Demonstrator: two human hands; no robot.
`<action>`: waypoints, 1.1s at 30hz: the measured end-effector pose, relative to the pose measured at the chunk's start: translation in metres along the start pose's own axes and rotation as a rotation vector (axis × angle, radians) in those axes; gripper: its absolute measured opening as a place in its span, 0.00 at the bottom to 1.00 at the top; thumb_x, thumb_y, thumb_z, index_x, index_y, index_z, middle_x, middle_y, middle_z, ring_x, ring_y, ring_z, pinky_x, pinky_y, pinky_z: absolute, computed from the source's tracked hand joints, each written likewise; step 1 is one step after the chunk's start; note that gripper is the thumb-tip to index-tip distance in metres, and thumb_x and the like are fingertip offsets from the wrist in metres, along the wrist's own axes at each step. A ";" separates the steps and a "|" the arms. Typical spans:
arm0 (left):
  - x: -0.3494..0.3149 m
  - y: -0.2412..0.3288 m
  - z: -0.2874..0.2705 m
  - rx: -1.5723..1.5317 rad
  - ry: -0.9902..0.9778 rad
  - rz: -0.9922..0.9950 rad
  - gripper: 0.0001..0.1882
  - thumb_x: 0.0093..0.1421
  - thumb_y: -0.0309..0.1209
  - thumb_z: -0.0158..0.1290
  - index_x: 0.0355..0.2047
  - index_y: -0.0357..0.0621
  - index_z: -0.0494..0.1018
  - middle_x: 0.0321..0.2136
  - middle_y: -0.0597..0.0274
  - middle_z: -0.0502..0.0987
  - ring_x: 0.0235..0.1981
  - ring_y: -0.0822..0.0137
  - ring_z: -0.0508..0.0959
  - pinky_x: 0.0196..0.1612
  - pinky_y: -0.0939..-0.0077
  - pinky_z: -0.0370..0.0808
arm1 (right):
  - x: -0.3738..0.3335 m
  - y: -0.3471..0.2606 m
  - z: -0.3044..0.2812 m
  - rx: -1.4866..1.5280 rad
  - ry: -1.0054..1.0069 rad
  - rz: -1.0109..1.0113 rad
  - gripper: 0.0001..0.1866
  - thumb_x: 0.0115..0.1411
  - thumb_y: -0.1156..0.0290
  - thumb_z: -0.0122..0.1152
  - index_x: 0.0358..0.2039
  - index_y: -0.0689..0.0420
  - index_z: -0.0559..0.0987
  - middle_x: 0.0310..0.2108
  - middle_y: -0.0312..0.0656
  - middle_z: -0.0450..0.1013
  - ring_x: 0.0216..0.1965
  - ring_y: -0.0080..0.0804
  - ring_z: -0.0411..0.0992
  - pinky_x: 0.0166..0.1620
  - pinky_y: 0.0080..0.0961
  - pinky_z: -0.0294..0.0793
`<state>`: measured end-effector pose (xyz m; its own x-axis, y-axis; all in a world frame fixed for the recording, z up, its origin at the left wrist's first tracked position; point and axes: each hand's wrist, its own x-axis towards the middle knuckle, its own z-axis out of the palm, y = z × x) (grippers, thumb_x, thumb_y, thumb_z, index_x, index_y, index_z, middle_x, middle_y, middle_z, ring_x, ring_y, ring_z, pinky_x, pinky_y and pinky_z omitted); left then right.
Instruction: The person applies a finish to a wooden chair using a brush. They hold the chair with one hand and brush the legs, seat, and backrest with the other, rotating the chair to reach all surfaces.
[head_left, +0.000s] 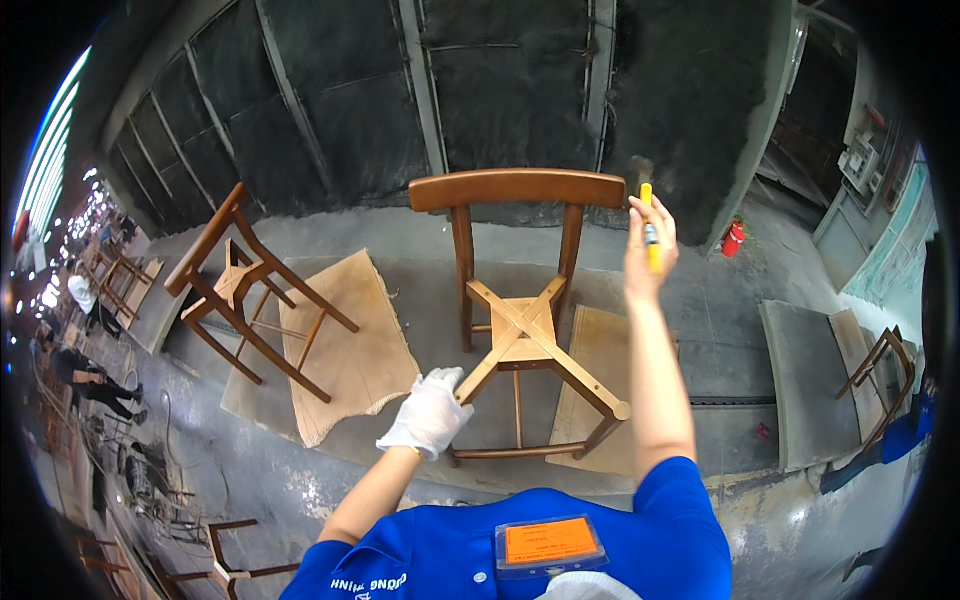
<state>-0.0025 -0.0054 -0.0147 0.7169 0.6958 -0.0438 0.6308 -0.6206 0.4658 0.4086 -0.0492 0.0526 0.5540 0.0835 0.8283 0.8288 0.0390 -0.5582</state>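
In front of me stands a wooden chair frame, with a dark brown backrest and legs and paler crossed seat braces. My left hand, in a white glove, has its fingers closed at the front left corner of the seat frame. Raised beside the right end of the backrest, my bare right hand grips a slim yellow marker-like stick with a pale label round its middle. The stick points upward and looks apart from the chair. Its exact kind is unclear.
A second chair frame leans at left near a cardboard sheet. Another chair and a person's blue sleeve are far right. A red fire extinguisher stands by the dark panelled wall. People work at far left.
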 end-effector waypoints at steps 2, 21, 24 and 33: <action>0.000 0.000 0.001 0.005 0.035 -0.035 0.36 0.63 0.42 0.64 0.66 0.33 0.73 0.60 0.37 0.79 0.61 0.43 0.80 0.65 0.56 0.76 | -0.015 -0.031 0.053 -0.236 0.249 -0.075 0.07 0.70 0.68 0.69 0.46 0.48 0.89 0.59 0.49 0.79 0.59 0.47 0.80 0.60 0.38 0.82; 0.008 -0.014 -0.008 -0.188 -0.086 0.053 0.22 0.65 0.38 0.58 0.57 0.40 0.79 0.43 0.34 0.84 0.48 0.34 0.83 0.59 0.47 0.78 | -0.052 -0.077 0.139 -0.123 0.028 0.065 0.14 0.58 0.83 0.67 0.38 0.47 0.88 0.62 0.45 0.79 0.62 0.44 0.79 0.61 0.35 0.81; 0.008 -0.015 -0.008 -0.193 -0.092 0.035 0.23 0.66 0.37 0.58 0.59 0.40 0.77 0.42 0.37 0.85 0.47 0.35 0.84 0.60 0.48 0.78 | -0.060 -0.090 0.154 0.318 -0.417 -0.047 0.10 0.59 0.82 0.67 0.34 0.52 0.89 0.60 0.44 0.81 0.61 0.40 0.80 0.61 0.35 0.79; 0.012 -0.023 -0.008 -0.209 -0.091 0.084 0.25 0.65 0.38 0.59 0.60 0.41 0.77 0.41 0.31 0.84 0.46 0.33 0.83 0.55 0.45 0.80 | -0.044 -0.056 0.143 -0.290 0.261 0.157 0.08 0.62 0.79 0.65 0.28 0.49 0.84 0.64 0.43 0.76 0.59 0.41 0.80 0.56 0.34 0.83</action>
<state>-0.0104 0.0205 -0.0189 0.7943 0.6033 -0.0723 0.4994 -0.5803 0.6433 0.3270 0.0873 0.0405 0.6460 -0.1907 0.7391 0.6995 -0.2395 -0.6733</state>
